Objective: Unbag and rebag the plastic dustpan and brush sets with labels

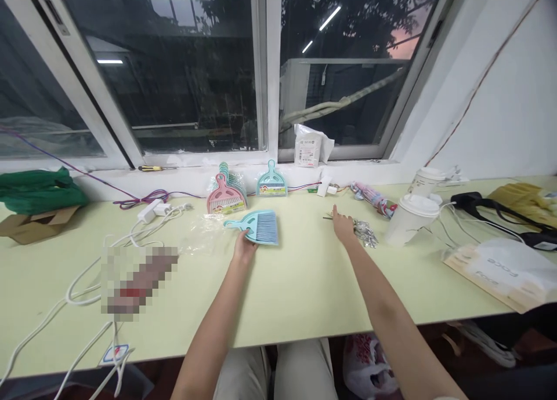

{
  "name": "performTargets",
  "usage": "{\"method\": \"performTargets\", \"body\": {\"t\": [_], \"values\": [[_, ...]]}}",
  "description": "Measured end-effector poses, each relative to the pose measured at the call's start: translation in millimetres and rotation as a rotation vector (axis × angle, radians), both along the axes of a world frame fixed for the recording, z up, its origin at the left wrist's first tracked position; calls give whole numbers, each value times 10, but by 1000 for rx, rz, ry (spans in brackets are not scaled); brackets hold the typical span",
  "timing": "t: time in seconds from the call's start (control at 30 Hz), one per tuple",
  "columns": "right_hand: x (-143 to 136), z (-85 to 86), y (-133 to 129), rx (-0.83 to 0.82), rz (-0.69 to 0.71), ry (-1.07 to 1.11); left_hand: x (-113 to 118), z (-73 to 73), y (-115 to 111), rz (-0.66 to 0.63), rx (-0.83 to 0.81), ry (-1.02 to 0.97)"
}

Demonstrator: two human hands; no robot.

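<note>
My left hand (246, 246) is closed on the handle side of a light blue mini dustpan with its brush (262, 226), bristles facing right. My right hand (343, 225) is at the tabletop farther right, index finger pointing forward and the others curled. A thin dark piece pokes out at its left, but what the fingers hold is unclear. Beside that hand lies a small heap of shiny silvery pieces (365, 233). Against the wall stand a pink dustpan set (225, 196) in front of several green ones, and a packaged teal dustpan set (271, 181).
Clear plastic wrapping (202, 235) and white cables (82, 298) lie to the left. A lidded paper cup (409, 221), a folded umbrella-like bundle (373, 198) and a tissue pack (505, 269) are at right. A screwdriver (152, 168) rests on the ledge beneath the window.
</note>
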State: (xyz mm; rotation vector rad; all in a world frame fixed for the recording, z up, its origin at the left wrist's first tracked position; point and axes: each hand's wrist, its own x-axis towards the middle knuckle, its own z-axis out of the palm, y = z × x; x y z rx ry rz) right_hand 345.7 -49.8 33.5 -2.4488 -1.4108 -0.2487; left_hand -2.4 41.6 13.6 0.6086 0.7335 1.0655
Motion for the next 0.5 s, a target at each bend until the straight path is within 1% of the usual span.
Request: {"method": "performTargets", "body": {"t": [0.07, 0.1, 0.17, 0.23, 0.27, 0.33, 0.4, 0.43, 0.5], "values": [[126, 14, -54, -67, 78, 2, -66, 33, 33, 35, 6, -30], [127, 44, -67, -56, 96, 24, -77, 39, 41, 52, 15, -34], [-7, 143, -60, 66, 82, 113, -66, 35, 41, 58, 13, -32], [-327, 259, -20, 273, 77, 211, -31, 25, 17, 38, -10, -20], [-544, 305, 2, 371, 116, 237, -12, 23, -4, 15, -24, -11], [-1035, 350, 24, 494, 287, 248, 21, 33, -65, -41, -42, -2], [-1493, 323, -2, 497, 509, 236, 42, 56, -139, -109, -33, -22], [-1673, 287, -31, 475, 603, 219, 47, 69, -175, -142, -17, -40], [-1895, 189, -106, 409, 733, 187, 50, 87, -234, -193, 20, -58]]}}
